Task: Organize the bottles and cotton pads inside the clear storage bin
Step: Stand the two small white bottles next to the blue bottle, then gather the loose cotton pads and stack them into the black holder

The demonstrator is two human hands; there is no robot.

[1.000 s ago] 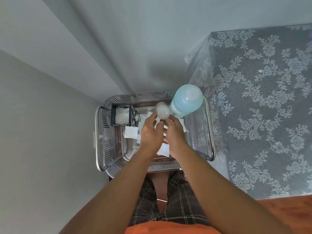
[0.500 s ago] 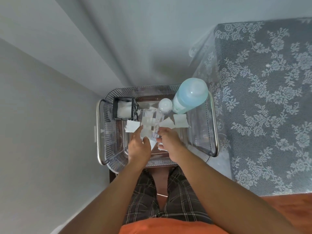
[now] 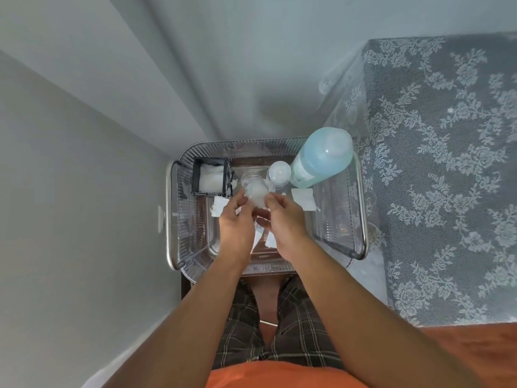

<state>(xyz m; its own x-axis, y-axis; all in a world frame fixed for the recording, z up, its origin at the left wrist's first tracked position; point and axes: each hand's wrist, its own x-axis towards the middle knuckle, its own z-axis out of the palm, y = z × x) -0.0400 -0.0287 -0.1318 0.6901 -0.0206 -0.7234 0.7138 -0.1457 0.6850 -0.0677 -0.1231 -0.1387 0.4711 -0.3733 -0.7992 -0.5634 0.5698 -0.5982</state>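
Observation:
A clear ribbed storage bin (image 3: 190, 219) with metal handles stands in front of me. At its back right leans a large blue bottle (image 3: 321, 161), with a small white-capped bottle (image 3: 278, 173) upright beside it. A black holder (image 3: 212, 177) at the back left is packed with white cotton pads. Loose cotton pads (image 3: 303, 198) lie on the bin floor. My left hand (image 3: 235, 219) and my right hand (image 3: 285, 222) are together over the bin's middle, both gripping a small clear bottle (image 3: 256, 193) from either side.
A table draped in grey floral lace (image 3: 447, 177) stands right beside the bin. Pale walls meet in a corner behind and to the left. The bin rests on a dark stand (image 3: 184, 284), with my legs in plaid shorts below.
The white-capped bottle was set upright beside the blue bottle and let go. Both hands then took the clear bottle that lay on the bin floor and raised it.

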